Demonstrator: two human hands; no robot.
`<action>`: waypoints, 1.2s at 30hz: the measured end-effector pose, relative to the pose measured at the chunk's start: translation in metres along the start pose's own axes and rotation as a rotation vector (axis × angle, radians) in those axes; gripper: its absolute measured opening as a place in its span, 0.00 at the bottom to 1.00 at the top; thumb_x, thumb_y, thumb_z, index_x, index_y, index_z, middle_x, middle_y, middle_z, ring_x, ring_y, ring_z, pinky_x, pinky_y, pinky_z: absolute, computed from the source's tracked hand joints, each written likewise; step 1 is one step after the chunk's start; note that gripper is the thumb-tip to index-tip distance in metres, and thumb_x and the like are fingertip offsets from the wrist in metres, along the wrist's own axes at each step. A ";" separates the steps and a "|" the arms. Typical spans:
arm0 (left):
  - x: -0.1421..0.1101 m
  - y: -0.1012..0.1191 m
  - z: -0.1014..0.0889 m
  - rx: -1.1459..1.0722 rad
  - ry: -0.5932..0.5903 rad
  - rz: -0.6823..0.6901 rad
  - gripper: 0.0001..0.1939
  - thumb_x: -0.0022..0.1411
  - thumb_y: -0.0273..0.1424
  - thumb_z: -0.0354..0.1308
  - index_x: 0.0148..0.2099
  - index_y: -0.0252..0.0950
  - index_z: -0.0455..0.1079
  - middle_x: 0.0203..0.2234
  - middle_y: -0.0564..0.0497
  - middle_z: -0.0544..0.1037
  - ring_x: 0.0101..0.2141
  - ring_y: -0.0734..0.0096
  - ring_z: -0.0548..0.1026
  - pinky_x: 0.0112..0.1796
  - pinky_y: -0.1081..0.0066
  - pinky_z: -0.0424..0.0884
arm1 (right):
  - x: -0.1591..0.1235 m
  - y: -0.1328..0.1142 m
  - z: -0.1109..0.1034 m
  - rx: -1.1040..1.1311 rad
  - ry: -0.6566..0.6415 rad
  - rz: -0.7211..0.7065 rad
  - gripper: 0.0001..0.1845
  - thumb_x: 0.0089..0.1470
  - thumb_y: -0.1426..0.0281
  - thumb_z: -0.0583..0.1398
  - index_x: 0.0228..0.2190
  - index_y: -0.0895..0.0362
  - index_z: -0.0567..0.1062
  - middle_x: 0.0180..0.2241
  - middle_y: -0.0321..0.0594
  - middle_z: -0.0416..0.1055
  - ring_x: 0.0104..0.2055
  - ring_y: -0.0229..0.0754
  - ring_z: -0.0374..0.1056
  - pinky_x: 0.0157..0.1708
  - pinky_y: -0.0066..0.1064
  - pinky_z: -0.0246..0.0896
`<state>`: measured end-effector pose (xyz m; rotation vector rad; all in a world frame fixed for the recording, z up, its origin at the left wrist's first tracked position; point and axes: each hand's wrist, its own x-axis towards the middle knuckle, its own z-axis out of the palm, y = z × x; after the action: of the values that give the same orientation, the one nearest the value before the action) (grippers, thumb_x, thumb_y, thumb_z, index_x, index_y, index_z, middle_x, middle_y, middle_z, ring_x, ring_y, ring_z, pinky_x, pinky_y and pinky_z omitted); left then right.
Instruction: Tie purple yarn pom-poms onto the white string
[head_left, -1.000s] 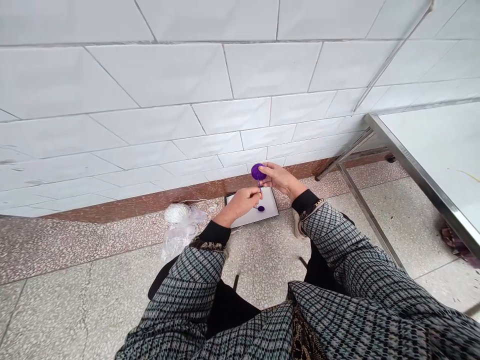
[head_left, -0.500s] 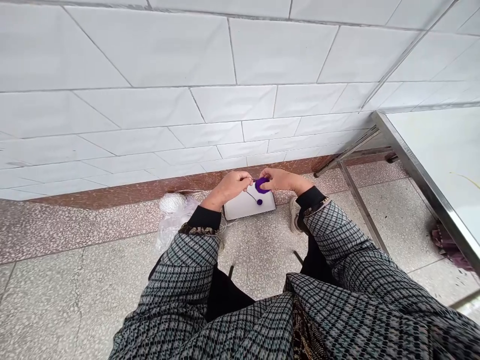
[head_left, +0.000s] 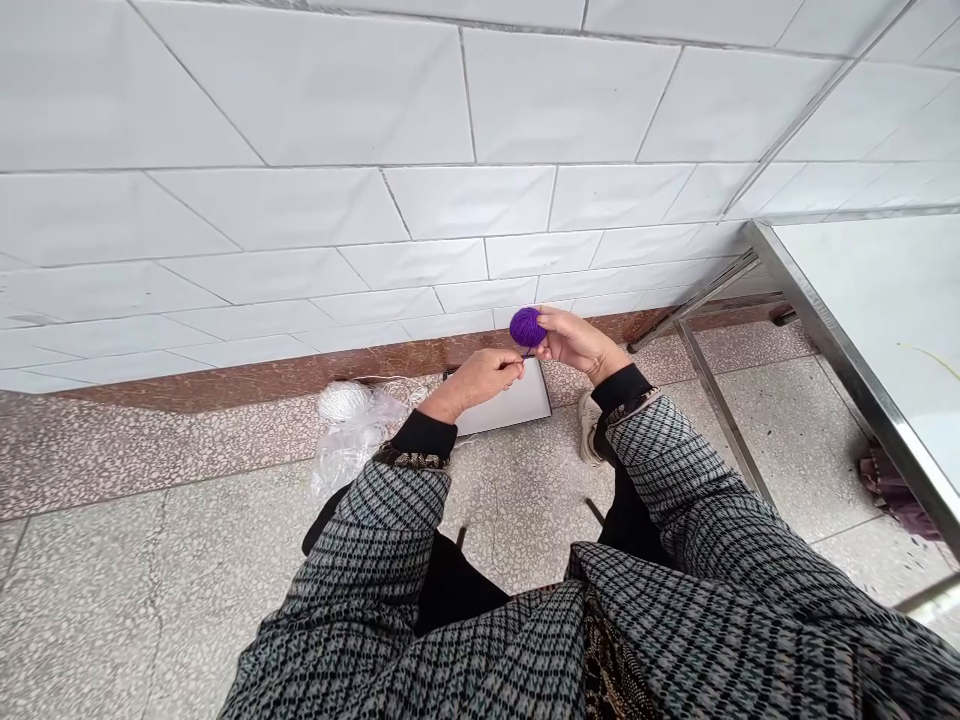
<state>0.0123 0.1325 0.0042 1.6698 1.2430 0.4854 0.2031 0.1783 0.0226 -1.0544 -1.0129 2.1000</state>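
Observation:
My right hand [head_left: 574, 342] is closed around a small purple ball of yarn [head_left: 527, 326], held up in front of the tiled wall. My left hand [head_left: 484, 378] sits just below and left of it, fingers pinched on the purple strand [head_left: 524, 355] that runs up to the ball. Both hands hover above a white flat board [head_left: 517, 400] lying on the floor by the wall. Both arms wear grey checked sleeves.
A white ball of yarn [head_left: 342, 402] lies on a clear plastic bag [head_left: 346, 450] left of the board. A steel table [head_left: 840, 330] with slanted legs stands at the right. A shoe [head_left: 589, 428] rests on the speckled floor near the board.
My right hand has lifted the purple ball higher again after lowering it. My left hand has dropped below it, still pinching the strand. The small purple bit on the board is hidden now.

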 end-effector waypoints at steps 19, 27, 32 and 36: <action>0.000 0.002 -0.005 -0.031 0.012 0.068 0.10 0.63 0.29 0.51 0.29 0.38 0.68 0.21 0.54 0.71 0.27 0.70 0.70 0.35 0.69 0.66 | 0.013 0.004 -0.001 -0.063 0.251 0.046 0.07 0.66 0.73 0.62 0.38 0.57 0.67 0.26 0.34 0.72 0.21 0.30 0.66 0.23 0.20 0.65; 0.001 -0.002 -0.007 0.194 -0.105 -0.050 0.10 0.62 0.29 0.51 0.29 0.37 0.69 0.24 0.51 0.74 0.29 0.67 0.72 0.35 0.67 0.64 | 0.009 0.005 -0.009 0.116 -0.030 0.004 0.13 0.61 0.65 0.66 0.39 0.56 0.67 0.24 0.31 0.71 0.19 0.30 0.63 0.17 0.19 0.57; 0.003 -0.001 -0.015 0.213 0.019 -0.149 0.10 0.61 0.29 0.52 0.31 0.37 0.73 0.25 0.49 0.75 0.29 0.65 0.72 0.35 0.66 0.64 | 0.002 0.007 -0.012 -0.172 -0.190 0.051 0.14 0.60 0.66 0.67 0.44 0.58 0.71 0.24 0.33 0.73 0.19 0.31 0.65 0.18 0.20 0.60; 0.002 0.000 -0.018 0.180 0.073 -0.165 0.11 0.61 0.29 0.52 0.25 0.38 0.67 0.21 0.51 0.72 0.27 0.67 0.69 0.32 0.67 0.61 | -0.001 0.005 -0.007 -0.429 -0.227 0.138 0.09 0.61 0.74 0.64 0.44 0.58 0.72 0.27 0.34 0.74 0.21 0.32 0.67 0.21 0.21 0.64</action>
<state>-0.0011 0.1426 0.0122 1.6926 1.5015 0.3447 0.2091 0.1774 0.0162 -1.1273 -1.5963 2.2036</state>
